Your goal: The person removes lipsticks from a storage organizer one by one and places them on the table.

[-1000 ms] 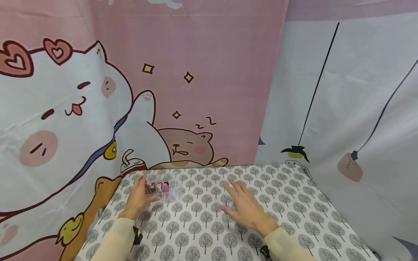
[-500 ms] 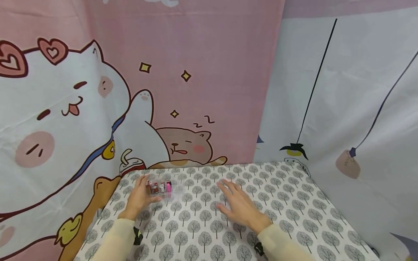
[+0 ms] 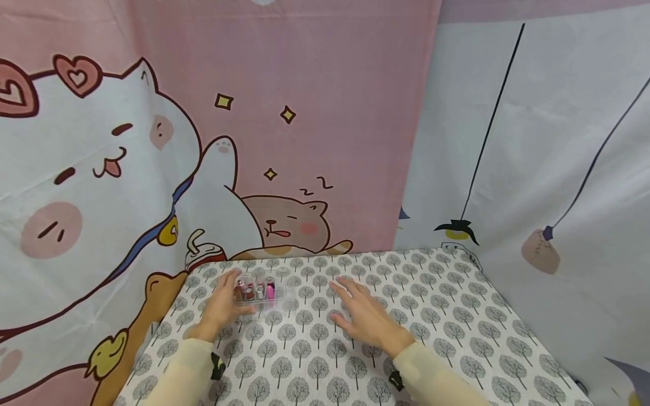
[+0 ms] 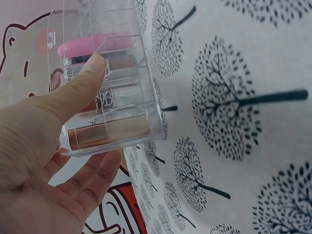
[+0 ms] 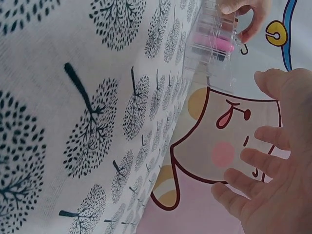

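We see the clear, compartmented plastic box [image 3: 281,291] near the far-left corner of the white, tree-printed cloth [image 3: 317,344]. Our left hand [image 3: 220,304] grips its left end, thumb frontmost; our right hand [image 3: 368,319] spreads its fingers, bare cloth between.

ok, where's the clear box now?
In the head view, the clear box is left of centre, toward the back of the table, its left end in the left hand; the right hand is apart, to its right.
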`<action>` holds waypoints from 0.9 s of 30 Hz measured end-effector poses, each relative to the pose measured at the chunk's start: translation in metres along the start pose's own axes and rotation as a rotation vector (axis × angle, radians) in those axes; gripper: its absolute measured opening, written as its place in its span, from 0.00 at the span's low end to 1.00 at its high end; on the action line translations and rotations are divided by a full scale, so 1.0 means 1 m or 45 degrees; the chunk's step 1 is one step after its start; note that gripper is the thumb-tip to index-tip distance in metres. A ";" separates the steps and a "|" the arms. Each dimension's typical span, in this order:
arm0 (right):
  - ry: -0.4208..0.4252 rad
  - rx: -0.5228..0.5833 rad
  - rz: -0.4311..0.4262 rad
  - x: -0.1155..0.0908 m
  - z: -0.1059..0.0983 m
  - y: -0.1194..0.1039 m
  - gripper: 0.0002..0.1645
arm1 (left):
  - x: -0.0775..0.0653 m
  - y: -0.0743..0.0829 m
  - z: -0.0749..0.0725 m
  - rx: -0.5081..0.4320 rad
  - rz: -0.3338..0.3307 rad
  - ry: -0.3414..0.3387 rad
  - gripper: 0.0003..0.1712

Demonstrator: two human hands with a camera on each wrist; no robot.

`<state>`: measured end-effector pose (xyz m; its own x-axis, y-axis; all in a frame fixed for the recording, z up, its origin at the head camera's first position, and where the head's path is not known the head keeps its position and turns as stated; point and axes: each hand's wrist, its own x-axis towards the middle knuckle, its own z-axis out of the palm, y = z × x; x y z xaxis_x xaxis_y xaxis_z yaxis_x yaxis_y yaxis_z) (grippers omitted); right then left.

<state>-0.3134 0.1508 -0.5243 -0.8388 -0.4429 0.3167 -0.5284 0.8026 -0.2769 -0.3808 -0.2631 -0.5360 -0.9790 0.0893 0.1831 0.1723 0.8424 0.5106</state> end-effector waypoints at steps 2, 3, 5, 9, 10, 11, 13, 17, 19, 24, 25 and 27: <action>0.002 -0.004 -0.014 0.002 0.001 -0.001 0.48 | 0.000 0.004 0.000 0.017 0.017 0.004 0.73; 0.001 -0.006 -0.018 0.003 0.001 -0.002 0.48 | -0.001 0.006 0.000 0.025 0.025 0.004 0.73; -0.002 -0.008 -0.022 0.004 0.002 -0.004 0.48 | -0.002 0.012 -0.001 0.032 0.051 0.008 0.73; -0.010 -0.008 -0.034 0.006 0.004 -0.006 0.49 | -0.004 0.019 0.000 0.035 0.085 0.006 0.74; -0.012 -0.003 -0.037 0.006 0.005 -0.006 0.48 | -0.004 0.021 0.000 0.032 0.087 0.007 0.74; -0.012 0.006 -0.040 0.006 0.006 -0.007 0.48 | -0.004 0.021 0.002 0.028 0.084 0.003 0.74; -0.026 0.011 -0.045 0.006 0.008 -0.008 0.47 | -0.005 0.023 0.004 0.015 0.076 -0.002 0.74; -0.062 0.008 -0.069 0.006 0.013 -0.009 0.46 | -0.008 0.028 0.008 -0.008 0.060 -0.007 0.74; -0.074 0.000 -0.091 0.007 0.015 -0.010 0.46 | -0.010 0.031 0.009 -0.019 0.063 0.000 0.74; -0.088 -0.009 -0.158 0.009 0.017 -0.014 0.44 | -0.013 0.037 0.010 -0.024 0.083 0.020 0.74; -0.096 -0.009 -0.171 0.010 0.017 -0.015 0.43 | -0.013 0.039 0.010 -0.018 0.083 0.021 0.74; -0.119 -0.012 -0.198 0.010 0.018 -0.016 0.43 | -0.014 0.042 0.011 -0.010 0.083 0.022 0.74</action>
<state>-0.3160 0.1262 -0.5325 -0.7557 -0.5972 0.2689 -0.6520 0.7248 -0.2226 -0.3615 -0.2232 -0.5263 -0.9638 0.1345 0.2302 0.2362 0.8310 0.5036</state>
